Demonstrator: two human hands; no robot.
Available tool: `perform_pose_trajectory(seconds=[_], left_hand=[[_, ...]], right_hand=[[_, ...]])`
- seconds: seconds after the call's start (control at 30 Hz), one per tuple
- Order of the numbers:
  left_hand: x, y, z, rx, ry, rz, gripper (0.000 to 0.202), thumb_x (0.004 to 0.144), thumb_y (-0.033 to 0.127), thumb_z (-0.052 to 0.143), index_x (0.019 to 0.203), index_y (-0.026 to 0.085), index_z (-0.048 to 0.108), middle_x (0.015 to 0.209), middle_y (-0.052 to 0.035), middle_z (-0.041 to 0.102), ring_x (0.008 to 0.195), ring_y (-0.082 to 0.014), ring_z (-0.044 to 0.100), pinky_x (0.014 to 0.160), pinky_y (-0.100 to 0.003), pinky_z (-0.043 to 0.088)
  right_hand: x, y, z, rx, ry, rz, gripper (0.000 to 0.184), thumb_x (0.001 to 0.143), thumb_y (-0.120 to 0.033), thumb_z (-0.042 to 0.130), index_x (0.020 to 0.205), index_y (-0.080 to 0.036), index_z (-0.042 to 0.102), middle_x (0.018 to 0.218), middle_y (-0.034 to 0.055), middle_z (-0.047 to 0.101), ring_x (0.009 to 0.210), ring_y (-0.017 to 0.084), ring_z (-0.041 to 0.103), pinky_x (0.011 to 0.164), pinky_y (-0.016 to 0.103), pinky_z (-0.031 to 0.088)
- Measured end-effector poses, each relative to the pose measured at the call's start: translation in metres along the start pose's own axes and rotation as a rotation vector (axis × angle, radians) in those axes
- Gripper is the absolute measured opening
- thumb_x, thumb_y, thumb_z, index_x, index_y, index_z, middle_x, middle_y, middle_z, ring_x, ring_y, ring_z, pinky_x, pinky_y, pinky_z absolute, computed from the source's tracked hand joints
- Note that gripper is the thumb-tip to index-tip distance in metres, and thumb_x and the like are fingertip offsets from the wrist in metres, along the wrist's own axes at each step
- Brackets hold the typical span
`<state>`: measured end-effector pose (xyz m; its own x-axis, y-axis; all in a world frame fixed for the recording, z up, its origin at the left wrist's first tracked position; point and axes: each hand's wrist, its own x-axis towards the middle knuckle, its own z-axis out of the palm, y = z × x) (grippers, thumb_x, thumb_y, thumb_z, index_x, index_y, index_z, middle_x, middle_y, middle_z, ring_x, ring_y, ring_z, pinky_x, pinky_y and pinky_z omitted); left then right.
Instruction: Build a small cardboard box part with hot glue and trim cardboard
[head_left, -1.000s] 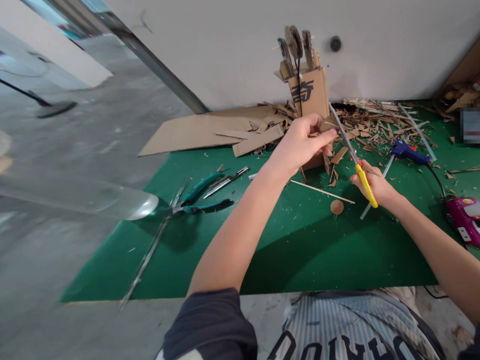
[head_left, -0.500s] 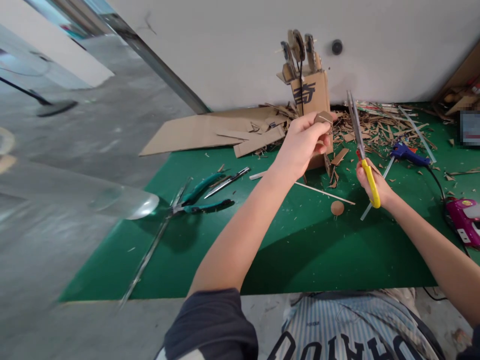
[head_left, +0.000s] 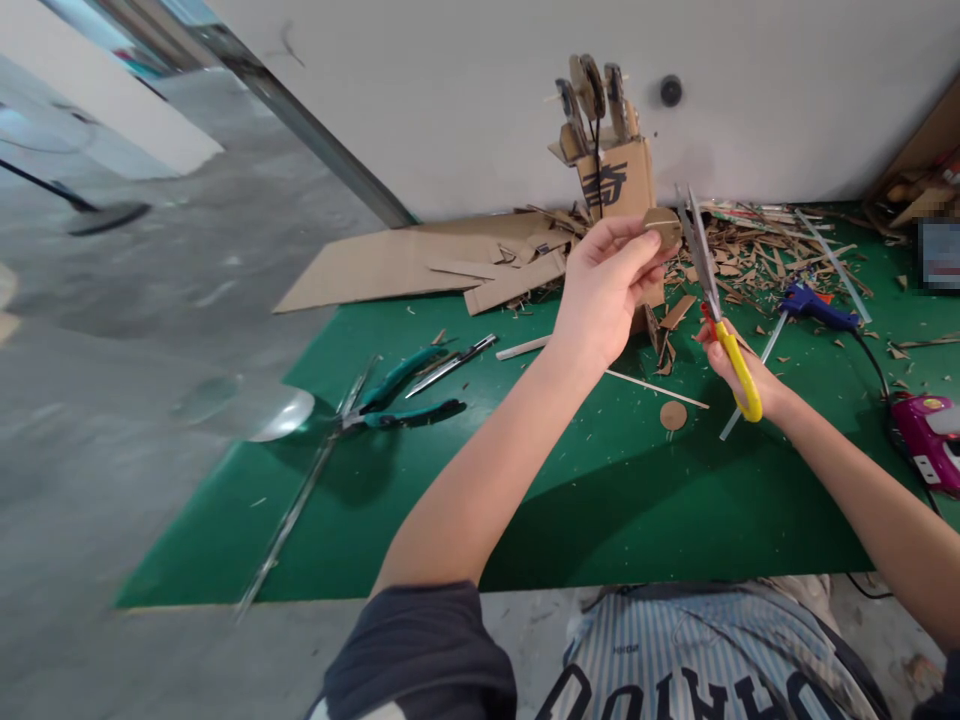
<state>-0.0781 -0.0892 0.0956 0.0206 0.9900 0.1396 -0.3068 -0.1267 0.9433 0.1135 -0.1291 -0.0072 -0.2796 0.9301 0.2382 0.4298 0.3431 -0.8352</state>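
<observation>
My left hand (head_left: pixel 611 285) pinches a small, roughly round cardboard piece (head_left: pixel 663 230) between thumb and fingers, above the table. In my right hand (head_left: pixel 739 370) are yellow-handled scissors (head_left: pixel 739 375), their blades pointing up and standing slightly apart. The blades are close beside the right edge of the cardboard piece; whether they touch it I cannot tell. Below, a cardboard disc (head_left: pixel 673 416) lies flat on the green table (head_left: pixel 600 500), near a thin wooden stick (head_left: pixel 660 389). Behind my left hand stands a cardboard box structure (head_left: pixel 634 175) with wheel-like discs on top.
Cardboard scraps (head_left: pixel 750 260) are heaped along the wall. A blue glue gun (head_left: pixel 821 308) and a magenta device (head_left: pixel 926 435) sit at the right. Green-handled pliers (head_left: pixel 401 385), a utility knife (head_left: pixel 450 367) and a flat cardboard sheet (head_left: pixel 375 265) lie at the left.
The cardboard piece has turned to show its flat face and shifted slightly right. My right hand has brought the scissors left, next to the piece, with the blades parted more.
</observation>
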Motion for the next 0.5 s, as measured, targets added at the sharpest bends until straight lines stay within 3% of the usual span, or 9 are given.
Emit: perform_pose_trajectory(seconds=[0.1, 0.27, 0.5], left_hand=[[-0.0022, 0.0019, 0.0019, -0.016, 0.003, -0.004, 0.014, 0.079, 0.023, 0.074, 0.086, 0.023, 0.062, 0.09, 0.0, 0.073, 0.098, -0.018, 0.073, 0.072, -0.025, 0.051], [-0.0028, -0.0003, 0.0036, 0.034, 0.016, -0.057, 0.016, 0.076, 0.023, 0.077, 0.082, 0.022, 0.062, 0.078, 0.0009, 0.068, 0.08, -0.0138, 0.069, 0.055, -0.022, 0.039], [-0.0033, -0.0074, 0.006, 0.035, -0.019, -0.125, 0.017, 0.076, 0.023, 0.078, 0.076, 0.022, 0.062, 0.075, 0.002, 0.068, 0.074, -0.0119, 0.067, 0.055, -0.024, 0.038]], right_hand=[[-0.0004, -0.0065, -0.0002, 0.024, -0.017, 0.019, 0.048, 0.092, -0.071, 0.044, 0.086, -0.024, 0.055, 0.096, 0.0068, 0.049, 0.09, 0.023, 0.055, 0.086, 0.046, 0.053], [0.0002, -0.006, 0.0007, 0.033, -0.02, 0.025, 0.05, 0.091, -0.073, 0.043, 0.083, -0.025, 0.054, 0.101, 0.0073, 0.05, 0.099, 0.025, 0.057, 0.095, 0.049, 0.053], [0.0012, -0.0058, 0.0011, 0.008, -0.01, 0.0, 0.049, 0.095, -0.07, 0.04, 0.081, -0.024, 0.054, 0.095, 0.0058, 0.05, 0.089, 0.022, 0.056, 0.095, 0.05, 0.053]])
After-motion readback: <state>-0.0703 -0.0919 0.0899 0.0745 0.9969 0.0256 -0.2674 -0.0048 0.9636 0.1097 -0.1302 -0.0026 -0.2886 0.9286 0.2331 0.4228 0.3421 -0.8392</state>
